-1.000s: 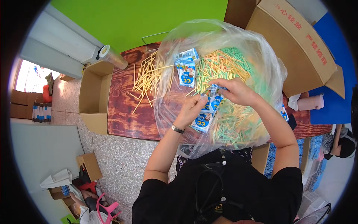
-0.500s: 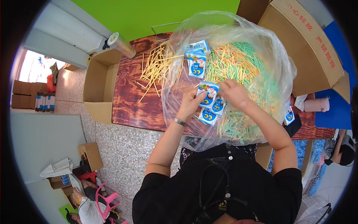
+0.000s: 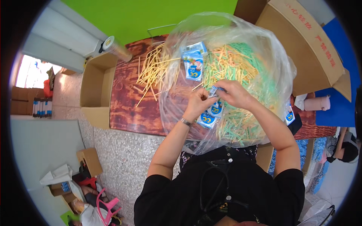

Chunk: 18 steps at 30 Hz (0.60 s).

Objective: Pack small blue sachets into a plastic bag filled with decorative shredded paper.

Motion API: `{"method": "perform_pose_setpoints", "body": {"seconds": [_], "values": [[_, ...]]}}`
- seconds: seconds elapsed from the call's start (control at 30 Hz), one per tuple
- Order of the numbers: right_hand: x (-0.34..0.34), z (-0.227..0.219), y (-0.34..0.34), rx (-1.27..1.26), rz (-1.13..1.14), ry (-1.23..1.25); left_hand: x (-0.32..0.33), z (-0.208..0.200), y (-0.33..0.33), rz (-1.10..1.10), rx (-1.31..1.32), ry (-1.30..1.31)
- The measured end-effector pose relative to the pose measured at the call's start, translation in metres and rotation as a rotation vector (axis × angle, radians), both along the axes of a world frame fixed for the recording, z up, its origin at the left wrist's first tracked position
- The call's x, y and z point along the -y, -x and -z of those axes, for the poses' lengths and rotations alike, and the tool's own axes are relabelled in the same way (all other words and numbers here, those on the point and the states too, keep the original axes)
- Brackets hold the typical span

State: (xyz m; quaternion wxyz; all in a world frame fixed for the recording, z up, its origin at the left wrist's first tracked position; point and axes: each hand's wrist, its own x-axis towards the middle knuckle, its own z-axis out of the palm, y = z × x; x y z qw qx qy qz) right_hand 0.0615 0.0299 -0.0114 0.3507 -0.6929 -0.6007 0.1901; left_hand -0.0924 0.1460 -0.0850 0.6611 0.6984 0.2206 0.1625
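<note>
Between my two hands is a small blue-and-white packet (image 3: 213, 91), tilted so that little of its printed front shows. My left hand (image 3: 197, 104) pinches its lower left part, while my right hand (image 3: 234, 95) grips the upper end with curled fingers. Just below lie two more such packets (image 3: 207, 119), overlapping on the clear plastic bag (image 3: 260, 34). A small stack of packets (image 3: 193, 69) rests farther off. Thin short sticks (image 3: 233, 62) in green, yellow and orange fill the bag beside my right hand.
Longer pale yellow sticks (image 3: 154, 73) lie scattered on the reddish wooden table (image 3: 126, 109). A lidded clear canister (image 3: 117, 49) and an open carton (image 3: 98, 81) stand at the left. At the right are a large carton (image 3: 301, 45), a pink cylinder (image 3: 317, 103) and another packet (image 3: 289, 116).
The packet in my hands has turned from facing up to tilted and partly covered by fingers. My hands have drawn closer together. The whole view has shifted slightly.
</note>
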Motion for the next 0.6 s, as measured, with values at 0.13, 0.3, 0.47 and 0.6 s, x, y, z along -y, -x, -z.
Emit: {"method": "perform_pose_setpoints", "body": {"seconds": [0.13,0.3,0.47,0.6], "values": [[0.003,-0.01,-0.019,-0.268,-0.069,0.131,0.007,0.009,0.006,0.053,-0.068,-0.081],[0.028,0.04,-0.15,-0.042,0.503,0.208,0.016,0.026,0.004,0.058,0.069,0.022],[0.076,0.066,-0.215,0.429,0.714,-0.075,0.017,0.005,0.003,0.173,0.014,0.205],[0.064,0.04,-0.207,0.321,0.539,0.504,0.008,0.038,0.012,0.215,-0.078,0.006]]}}
